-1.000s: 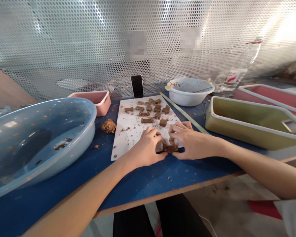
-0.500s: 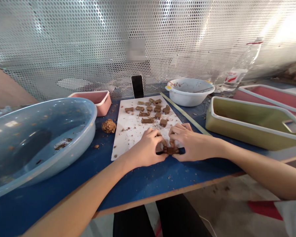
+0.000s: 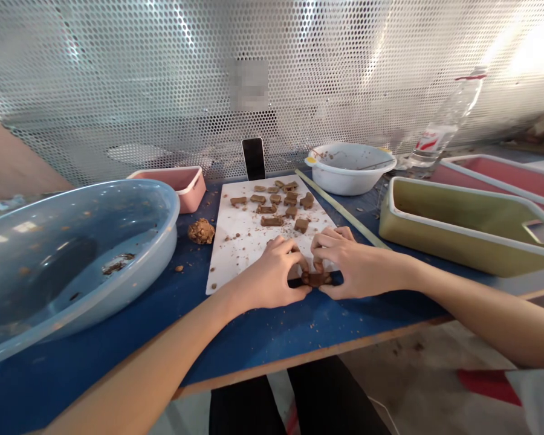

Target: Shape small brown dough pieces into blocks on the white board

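A small dark brown clay piece [image 3: 317,278] sits at the near edge of the white board [image 3: 236,248], pinched from both sides. My left hand [image 3: 278,275] has its thumb and fingers closed on the piece's left end. On the right end, my right hand [image 3: 340,266] grips it the same way, and the fingertips hide part of its shape. Farther back on the board lie several small shaped clay pieces [image 3: 272,222] among crumbs. A rough lump of brown clay [image 3: 201,231] rests on the blue table just left of the board.
At left stands a large blue basin [image 3: 163,241], with a pink basket [image 3: 191,187] behind it. A phone [image 3: 254,159] leans against the perforated metal wall. Right of the board are a thin strip [image 3: 344,211], a white bowl [image 3: 351,178], a green basket [image 3: 439,244], a pink basket [image 3: 503,169] and a bottle [image 3: 448,121].
Both hands keep their grip on the clay piece, with hardly any visible movement. The whole view has shifted very slightly.
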The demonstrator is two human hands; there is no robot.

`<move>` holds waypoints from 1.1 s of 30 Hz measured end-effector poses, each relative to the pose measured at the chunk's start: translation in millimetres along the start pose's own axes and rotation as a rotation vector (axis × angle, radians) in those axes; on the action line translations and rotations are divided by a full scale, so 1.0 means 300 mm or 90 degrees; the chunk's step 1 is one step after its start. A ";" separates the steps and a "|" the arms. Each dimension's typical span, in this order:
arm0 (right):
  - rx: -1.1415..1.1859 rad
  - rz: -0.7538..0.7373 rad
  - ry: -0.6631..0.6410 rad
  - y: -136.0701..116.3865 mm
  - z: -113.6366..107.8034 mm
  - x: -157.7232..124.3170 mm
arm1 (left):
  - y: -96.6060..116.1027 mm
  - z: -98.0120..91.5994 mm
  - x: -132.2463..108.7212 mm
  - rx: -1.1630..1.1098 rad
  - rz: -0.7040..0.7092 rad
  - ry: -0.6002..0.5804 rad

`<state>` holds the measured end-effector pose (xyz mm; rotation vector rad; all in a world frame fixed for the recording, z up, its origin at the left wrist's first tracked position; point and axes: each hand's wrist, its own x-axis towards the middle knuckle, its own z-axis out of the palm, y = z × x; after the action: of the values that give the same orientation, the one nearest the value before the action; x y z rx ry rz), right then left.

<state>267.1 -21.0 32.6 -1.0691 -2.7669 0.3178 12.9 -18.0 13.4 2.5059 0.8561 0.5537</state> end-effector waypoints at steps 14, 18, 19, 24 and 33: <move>0.023 -0.003 0.055 0.023 0.002 0.007 | -0.015 0.002 0.005 0.003 -0.022 0.033; 0.025 0.013 0.046 0.027 -0.002 0.011 | -0.024 0.004 0.005 0.007 -0.034 0.040; 0.024 0.016 0.041 0.027 -0.002 0.011 | -0.028 0.005 0.004 0.010 -0.033 0.041; 0.027 0.012 0.046 0.031 0.002 0.013 | -0.043 0.015 0.003 0.012 -0.019 0.032; 0.020 0.004 0.063 0.035 0.011 0.017 | -0.037 0.016 0.007 0.019 -0.003 0.034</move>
<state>269.5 -10.3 27.1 -1.0557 -2.6638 0.2997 11.3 -10.0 4.1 2.5254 0.8962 0.6134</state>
